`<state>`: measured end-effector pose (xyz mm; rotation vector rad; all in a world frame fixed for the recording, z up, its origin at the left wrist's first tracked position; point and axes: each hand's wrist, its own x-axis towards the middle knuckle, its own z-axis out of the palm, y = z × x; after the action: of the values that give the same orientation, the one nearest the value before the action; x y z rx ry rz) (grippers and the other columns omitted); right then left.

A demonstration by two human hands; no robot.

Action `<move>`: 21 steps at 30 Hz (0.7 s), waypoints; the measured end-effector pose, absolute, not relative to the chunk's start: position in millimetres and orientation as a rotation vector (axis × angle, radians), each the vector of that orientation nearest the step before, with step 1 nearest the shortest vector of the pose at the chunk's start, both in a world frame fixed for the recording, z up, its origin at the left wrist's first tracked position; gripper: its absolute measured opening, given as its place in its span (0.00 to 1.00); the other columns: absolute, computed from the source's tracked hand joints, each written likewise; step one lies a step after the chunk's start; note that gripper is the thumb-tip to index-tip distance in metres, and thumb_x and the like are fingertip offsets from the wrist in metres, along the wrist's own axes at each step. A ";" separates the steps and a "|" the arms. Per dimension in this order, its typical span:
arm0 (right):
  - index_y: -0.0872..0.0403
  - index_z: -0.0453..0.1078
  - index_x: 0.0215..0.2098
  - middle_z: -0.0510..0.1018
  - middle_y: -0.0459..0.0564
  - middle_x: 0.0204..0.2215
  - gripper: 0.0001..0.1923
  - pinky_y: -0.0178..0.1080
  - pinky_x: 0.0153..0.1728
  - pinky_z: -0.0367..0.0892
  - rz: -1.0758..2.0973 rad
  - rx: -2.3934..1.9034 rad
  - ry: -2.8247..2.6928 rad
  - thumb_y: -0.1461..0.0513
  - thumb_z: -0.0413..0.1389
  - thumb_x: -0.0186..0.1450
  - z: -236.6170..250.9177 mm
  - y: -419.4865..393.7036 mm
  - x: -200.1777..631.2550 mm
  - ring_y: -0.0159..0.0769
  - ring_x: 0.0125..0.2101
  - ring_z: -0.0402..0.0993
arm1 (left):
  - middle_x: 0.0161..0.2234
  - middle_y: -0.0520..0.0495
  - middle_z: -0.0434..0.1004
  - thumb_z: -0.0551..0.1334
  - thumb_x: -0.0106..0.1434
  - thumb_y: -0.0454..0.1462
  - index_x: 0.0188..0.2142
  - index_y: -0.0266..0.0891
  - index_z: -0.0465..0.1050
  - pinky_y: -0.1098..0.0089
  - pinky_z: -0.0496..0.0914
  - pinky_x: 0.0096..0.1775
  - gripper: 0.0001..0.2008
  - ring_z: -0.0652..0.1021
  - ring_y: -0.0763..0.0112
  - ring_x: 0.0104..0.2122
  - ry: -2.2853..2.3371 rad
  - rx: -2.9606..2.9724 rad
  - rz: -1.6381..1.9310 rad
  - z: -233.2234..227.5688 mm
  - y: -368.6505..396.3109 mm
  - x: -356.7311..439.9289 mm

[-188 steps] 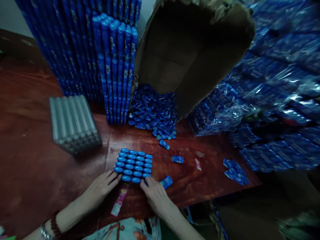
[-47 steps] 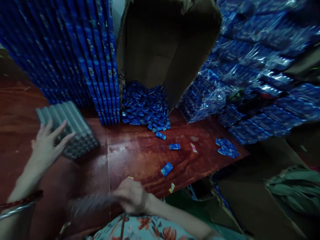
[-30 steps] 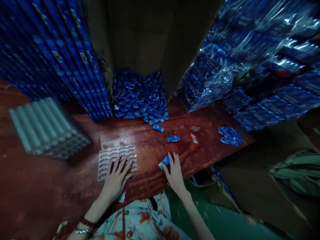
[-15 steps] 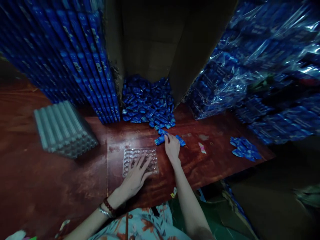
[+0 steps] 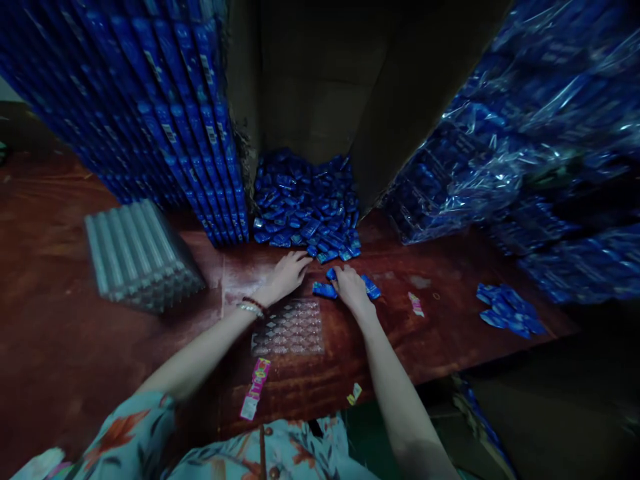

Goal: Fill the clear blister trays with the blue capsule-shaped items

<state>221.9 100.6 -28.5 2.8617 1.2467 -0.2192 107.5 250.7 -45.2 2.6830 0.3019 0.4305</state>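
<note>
My left hand (image 5: 287, 275) reaches over the table at the near edge of a heap of small blue wrapped packets (image 5: 305, 207). Its fingers are stretched out and hold nothing that I can see. To its right, my right hand (image 5: 351, 290) has its fingers bent down on a blue packet (image 5: 331, 274). More blue packets (image 5: 324, 290) lie on both sides of that hand. A clear plastic tray with rows of small cups (image 5: 293, 330) lies flat below my left wrist, partly covered by it.
An open cardboard box (image 5: 310, 100) stands behind the heap. Stacked blue packs (image 5: 175, 127) rise at left beside a stack of clear trays (image 5: 135, 250). Film-wrapped blue packs (image 5: 465, 167) stand right. A loose packet pile (image 5: 507, 310) and a pink strip (image 5: 255, 389) lie on the table.
My left hand has moved off the clear tray, up and right to the edge of the heap. The pink strip now shows below the tray. My right hand stays at the blue packets.
</note>
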 end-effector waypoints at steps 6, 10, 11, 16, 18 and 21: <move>0.62 0.62 0.51 0.73 0.63 0.40 0.17 0.39 0.38 0.64 -0.193 2.874 1.134 0.68 0.46 0.63 -31.1 73.1 217.7 0.44 0.41 0.71 | 0.52 0.32 0.66 0.55 0.62 0.27 0.48 0.29 0.68 0.57 0.67 0.49 0.14 0.69 0.55 0.50 0.346 2.771 0.259 -54.8 252.7 175.4; 0.57 0.63 0.48 0.74 0.56 0.36 0.16 0.40 0.36 0.66 -0.262 3.357 0.987 0.61 0.50 0.63 -44.1 40.1 232.0 0.41 0.35 0.72 | 0.47 0.35 0.69 0.50 0.66 0.29 0.47 0.26 0.68 0.65 0.67 0.48 0.14 0.70 0.61 0.48 0.341 2.720 0.250 -56.6 259.8 177.9; 0.56 0.63 0.48 0.74 0.54 0.35 0.16 0.40 0.37 0.66 -0.286 3.558 0.979 0.58 0.50 0.63 -47.9 31.8 231.1 0.39 0.34 0.72 | 0.46 0.37 0.69 0.49 0.67 0.31 0.48 0.26 0.68 0.67 0.66 0.48 0.15 0.70 0.64 0.47 0.336 2.696 0.259 -55.1 263.5 170.7; 0.54 0.64 0.44 0.72 0.47 0.33 0.18 0.35 0.34 0.67 -0.630 4.165 1.046 0.52 0.53 0.61 -61.7 16.6 187.4 0.31 0.31 0.68 | 0.44 0.43 0.69 0.51 0.68 0.36 0.52 0.33 0.67 0.73 0.67 0.47 0.16 0.72 0.72 0.42 0.381 2.550 0.330 -46.5 282.8 88.7; 0.53 0.65 0.43 0.72 0.46 0.33 0.17 0.33 0.32 0.68 -0.898 4.222 1.091 0.53 0.56 0.58 -64.6 27.7 163.7 0.29 0.30 0.69 | 0.41 0.45 0.70 0.54 0.67 0.38 0.50 0.37 0.69 0.71 0.69 0.44 0.15 0.74 0.71 0.40 0.429 2.422 0.362 -45.0 284.2 47.1; 0.53 0.66 0.41 0.73 0.45 0.32 0.16 0.34 0.35 0.69 -1.082 4.240 1.274 0.55 0.59 0.57 -68.3 54.5 141.1 0.30 0.32 0.72 | 0.40 0.46 0.74 0.60 0.62 0.41 0.48 0.39 0.71 0.69 0.70 0.40 0.15 0.75 0.68 0.37 0.555 2.175 0.419 -44.3 275.7 -0.6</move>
<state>141.1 54.5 -68.3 4.2402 1.2742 -1.0823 -0.6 275.7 -44.3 2.1748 0.5546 0.4187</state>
